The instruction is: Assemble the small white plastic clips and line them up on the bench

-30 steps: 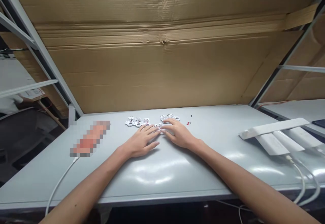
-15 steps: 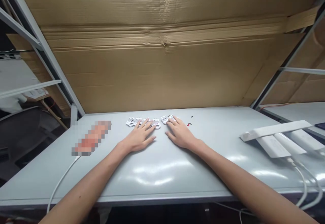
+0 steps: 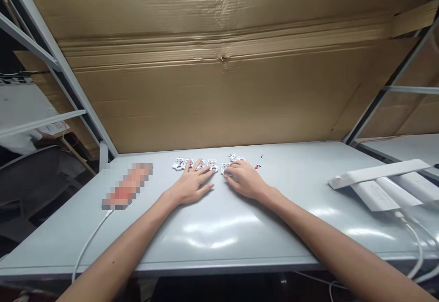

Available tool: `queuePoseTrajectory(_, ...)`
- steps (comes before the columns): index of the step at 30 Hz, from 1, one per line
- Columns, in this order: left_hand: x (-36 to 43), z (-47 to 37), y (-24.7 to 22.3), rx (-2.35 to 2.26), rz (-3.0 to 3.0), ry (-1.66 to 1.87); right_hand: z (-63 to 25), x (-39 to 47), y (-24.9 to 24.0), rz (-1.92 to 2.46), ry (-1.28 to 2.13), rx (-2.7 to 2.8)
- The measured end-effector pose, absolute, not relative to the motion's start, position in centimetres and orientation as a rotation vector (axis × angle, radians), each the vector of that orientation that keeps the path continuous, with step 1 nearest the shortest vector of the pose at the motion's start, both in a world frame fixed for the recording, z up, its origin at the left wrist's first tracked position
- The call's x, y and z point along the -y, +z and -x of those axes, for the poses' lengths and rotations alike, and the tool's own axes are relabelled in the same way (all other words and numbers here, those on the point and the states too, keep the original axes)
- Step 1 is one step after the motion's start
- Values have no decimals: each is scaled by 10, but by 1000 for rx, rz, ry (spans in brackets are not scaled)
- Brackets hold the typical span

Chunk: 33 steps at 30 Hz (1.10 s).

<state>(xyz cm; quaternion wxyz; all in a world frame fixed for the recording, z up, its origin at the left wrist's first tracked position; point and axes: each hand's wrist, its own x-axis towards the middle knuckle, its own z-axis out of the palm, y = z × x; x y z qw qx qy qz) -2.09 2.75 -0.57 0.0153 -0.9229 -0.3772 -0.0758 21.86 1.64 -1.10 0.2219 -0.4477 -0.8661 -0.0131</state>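
Small flat white cut-out pieces with dark markings lie in a row at the back of the table. My left hand [image 3: 190, 184] rests over the left part of the row, fingers spread, fingertips touching or just above the pieces. Left of it is a white piece [image 3: 178, 164]; another white piece [image 3: 212, 165] lies just past its fingers. My right hand [image 3: 246, 180] has bent fingers on top of a white piece [image 3: 224, 166], which lies on the table and is partly covered. Behind that hand a further white piece [image 3: 233, 157] shows in part.
A small red and black bit [image 3: 257, 166] and a tiny dark bit [image 3: 261, 156] lie right of my right hand. A blurred-out reddish object [image 3: 126, 188] with a white cable is at left. A white power strip [image 3: 380, 172] with adapters stands at right. Cardboard [image 3: 219, 105] closes the back.
My right fingers have curled, and the white piece under them has come nearer to me and into the row. My left hand stays nearly in place; the view has shifted slightly.
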Motion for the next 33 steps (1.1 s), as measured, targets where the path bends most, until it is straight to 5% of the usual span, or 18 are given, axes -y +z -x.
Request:
queuePoseTrajectory(16,-20,21,-2,1171,2891,-368,-237,-19,-2,1120,161,2369)
queuePoseTrajectory(24,-9,16,1,1014,3037,-277,-298,-38,14,1746,103,2124)
queuePoseTrajectory(33,-8,14,1,991,3050,-236,-318,-45,4,1783,219,2239)
